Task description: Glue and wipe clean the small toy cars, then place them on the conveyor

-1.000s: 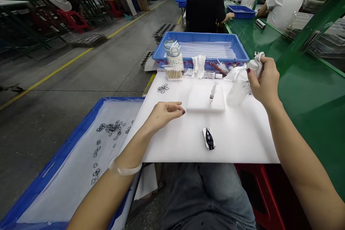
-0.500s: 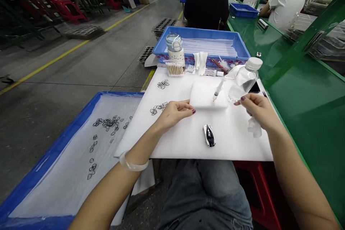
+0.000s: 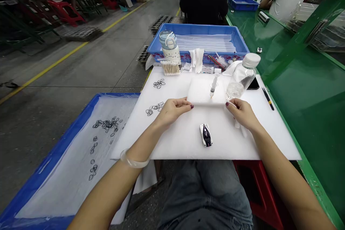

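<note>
While both hands rest on the white foam worktop (image 3: 242,143), they bracket the small raised white foam pad (image 3: 201,93) at its near edge. The left hand (image 3: 172,110) lies with its fingers curled loosely, fingertips touching the pad's near-left corner; it grips nothing. The right hand (image 3: 242,113) touches the pad's near-right corner and appears to pinch a thin clear strip of film (image 3: 238,124) that trails toward the near side; the grip itself is partly hidden.

The pad lies directly on the far side of both hands, its long axis running left to right. Both hands stand about equally close to it. A clear plastic syringe (image 3: 213,85) rests tip-down on the pad's right half, tilted toward the far right. A clear plastic bottle with a white cap (image 3: 242,75) stands just right of the pad, nearer the right hand.

A small black-and-white toy car (image 3: 206,135) lies on the near side of the pad, between the two wrists, its long axis running near to far. Small black rings (image 3: 155,107) lie just left of the left hand. A bundle of cotton swabs (image 3: 170,68) sits at the far edge, in front of the blue plastic tray (image 3: 242,45).
</note>
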A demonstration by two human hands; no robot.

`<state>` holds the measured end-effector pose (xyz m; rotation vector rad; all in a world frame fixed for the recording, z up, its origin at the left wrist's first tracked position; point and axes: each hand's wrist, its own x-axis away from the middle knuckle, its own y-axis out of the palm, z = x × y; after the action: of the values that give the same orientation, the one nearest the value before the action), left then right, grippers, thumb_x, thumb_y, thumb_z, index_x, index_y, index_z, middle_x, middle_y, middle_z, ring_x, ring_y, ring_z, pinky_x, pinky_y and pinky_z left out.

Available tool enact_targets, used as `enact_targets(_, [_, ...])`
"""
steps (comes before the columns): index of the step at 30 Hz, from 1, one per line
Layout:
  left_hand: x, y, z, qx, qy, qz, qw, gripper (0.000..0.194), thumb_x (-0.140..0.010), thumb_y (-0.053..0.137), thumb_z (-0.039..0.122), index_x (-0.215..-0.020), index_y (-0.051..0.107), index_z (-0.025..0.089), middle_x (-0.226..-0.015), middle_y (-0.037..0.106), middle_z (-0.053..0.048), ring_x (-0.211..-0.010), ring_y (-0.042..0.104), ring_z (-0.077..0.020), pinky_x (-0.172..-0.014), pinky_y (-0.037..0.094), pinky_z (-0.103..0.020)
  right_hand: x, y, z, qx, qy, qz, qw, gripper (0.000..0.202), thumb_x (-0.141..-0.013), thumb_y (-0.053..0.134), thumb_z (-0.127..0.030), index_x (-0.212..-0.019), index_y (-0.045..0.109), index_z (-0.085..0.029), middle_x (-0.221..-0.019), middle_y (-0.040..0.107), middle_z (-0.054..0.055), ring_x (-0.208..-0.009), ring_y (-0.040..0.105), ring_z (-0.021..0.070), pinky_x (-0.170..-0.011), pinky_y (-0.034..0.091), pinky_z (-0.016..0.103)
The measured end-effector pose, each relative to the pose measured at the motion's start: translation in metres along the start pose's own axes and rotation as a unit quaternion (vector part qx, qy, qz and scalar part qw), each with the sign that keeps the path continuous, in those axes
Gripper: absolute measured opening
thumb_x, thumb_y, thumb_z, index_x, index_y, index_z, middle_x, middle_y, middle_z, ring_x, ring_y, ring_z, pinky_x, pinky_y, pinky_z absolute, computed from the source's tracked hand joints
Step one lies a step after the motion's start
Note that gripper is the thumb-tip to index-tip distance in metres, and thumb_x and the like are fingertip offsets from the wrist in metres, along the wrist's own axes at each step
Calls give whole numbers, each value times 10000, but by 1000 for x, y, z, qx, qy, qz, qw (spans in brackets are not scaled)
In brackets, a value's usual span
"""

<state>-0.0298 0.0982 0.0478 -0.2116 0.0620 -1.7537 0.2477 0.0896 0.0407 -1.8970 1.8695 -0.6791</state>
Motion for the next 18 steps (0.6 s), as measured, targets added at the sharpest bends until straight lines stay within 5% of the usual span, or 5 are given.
enact_targets(6, [-4, 1, -2, -30, -8, 12, 999, 290, -642, 800, 429, -789, 784, 180, -1284, 662, -170, -1453, 357, -345, -1179, 285, -463, -4, 2, 1, 12, -2, 19, 1000, 289, -834, 538, -464, -801, 594, -182, -633, 522, -20, -565, 496, 135, -610, 363, 288])
enact_targets(18, [-7, 1, -8, -39, -8, 25, 999, 361, -628, 804, 485, -792, 776, 164, -1296, 610, -170, -1407, 391, -363, -1163, 313, -489, -1, 3, -1, 16, -11, 29, 999, 273, -837, 545, -441, -784, 606, -180, -628, 538, -13, -575, 461, 135, -618, 331, 297])
